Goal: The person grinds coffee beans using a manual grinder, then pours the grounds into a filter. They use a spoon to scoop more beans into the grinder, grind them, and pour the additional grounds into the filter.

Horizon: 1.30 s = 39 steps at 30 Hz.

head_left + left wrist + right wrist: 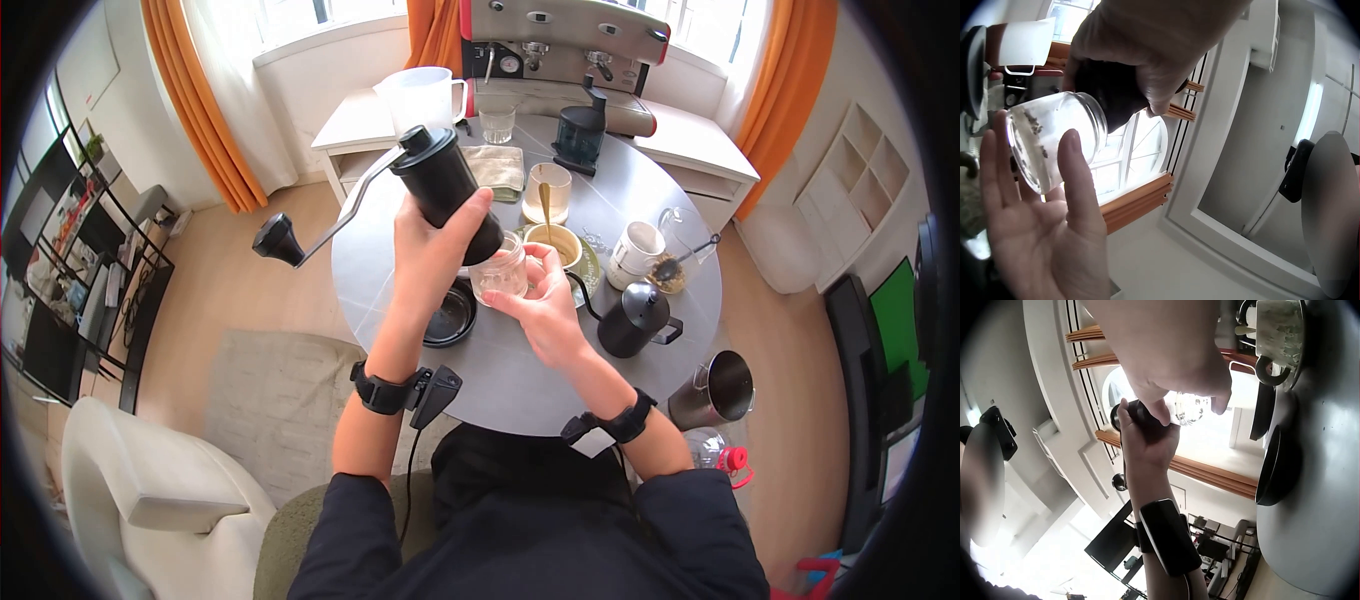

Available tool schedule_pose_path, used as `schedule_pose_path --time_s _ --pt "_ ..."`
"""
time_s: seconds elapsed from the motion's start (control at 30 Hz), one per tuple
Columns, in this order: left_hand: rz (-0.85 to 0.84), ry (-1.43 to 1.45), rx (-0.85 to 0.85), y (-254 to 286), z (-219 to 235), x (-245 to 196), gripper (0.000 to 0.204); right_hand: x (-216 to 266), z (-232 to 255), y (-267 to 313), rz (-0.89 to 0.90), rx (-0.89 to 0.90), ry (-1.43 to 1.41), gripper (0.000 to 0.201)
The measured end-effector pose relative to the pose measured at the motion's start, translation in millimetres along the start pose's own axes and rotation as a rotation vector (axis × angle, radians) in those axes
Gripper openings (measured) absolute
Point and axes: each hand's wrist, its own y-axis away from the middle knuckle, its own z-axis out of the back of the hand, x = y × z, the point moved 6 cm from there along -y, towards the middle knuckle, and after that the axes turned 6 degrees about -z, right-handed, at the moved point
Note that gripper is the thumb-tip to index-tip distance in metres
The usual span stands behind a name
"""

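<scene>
In the head view my left hand grips a black hand coffee grinder by its lower body. The grinder leans, with its metal crank and black knob reaching out to the left. My right hand holds a small clear glass jar, thumb in front and fingers behind. The grinder's lower end is right at the jar's mouth. In the left wrist view the jar lies tilted, and dark bits show inside near its base. Below both hands, a round black dish sits on the table, partly hidden by my left arm.
Right of my hands stand a black gooseneck kettle, a white mug and a cup on a saucer. Behind are a glass with a spoon, a folded cloth and a plastic pitcher. A metal bucket stands beside the table.
</scene>
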Motion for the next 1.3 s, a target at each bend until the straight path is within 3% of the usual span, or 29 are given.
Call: schedule_pose_path --time_s 0.2,0.4,0.5,0.6,0.7,0.8,0.93,1.03,1.13,1.23,1.3 --pt "0.013 0.010 0.084 15.9 -41.4 -10.6 0.026 12.9 10.3 25.3 0.242 -0.094 0.053 0.067" --pt "0.080 0.085 0.114 28.5 -63.9 -7.3 0.026 30.9 24.2 54.7 0.631 -0.395 0.461 0.060" --pt "0.078 0.072 0.095 35.3 -70.8 -6.1 0.027 32.8 31.4 60.5 0.631 -0.392 0.426 0.059" --pt "0.099 0.086 0.199 41.0 -75.3 -10.8 0.034 22.2 40.3 54.6 0.307 -0.039 -0.028 0.055" --pt "0.192 0.464 0.417 44.4 -84.3 -9.8 0.043 4.6 31.5 63.7 -0.345 0.329 -0.714 0.054" --pt "0.224 0.658 0.502 53.6 -94.2 -4.5 0.054 -9.8 25.2 68.8 -0.497 0.514 -0.896 0.060" --pt "0.220 0.543 0.402 51.9 -89.9 1.8 0.060 4.8 36.7 76.5 -0.318 0.194 -0.695 0.056" --pt "0.222 0.585 0.363 51.0 -86.5 9.2 0.063 4.5 36.7 78.8 -0.205 0.161 -0.422 0.065" --pt "0.173 0.482 0.489 53.9 -89.1 9.8 0.068 -7.7 19.6 81.7 -0.486 0.775 -1.194 0.068" --pt "0.169 0.489 0.558 47.2 -85.3 10.3 0.067 -12.1 18.9 82.7 -0.518 0.719 -1.096 0.067" --pt "0.158 0.411 0.480 29.7 -75.8 20.1 0.061 -3.2 27.3 82.0 -0.491 0.503 -0.663 0.064"
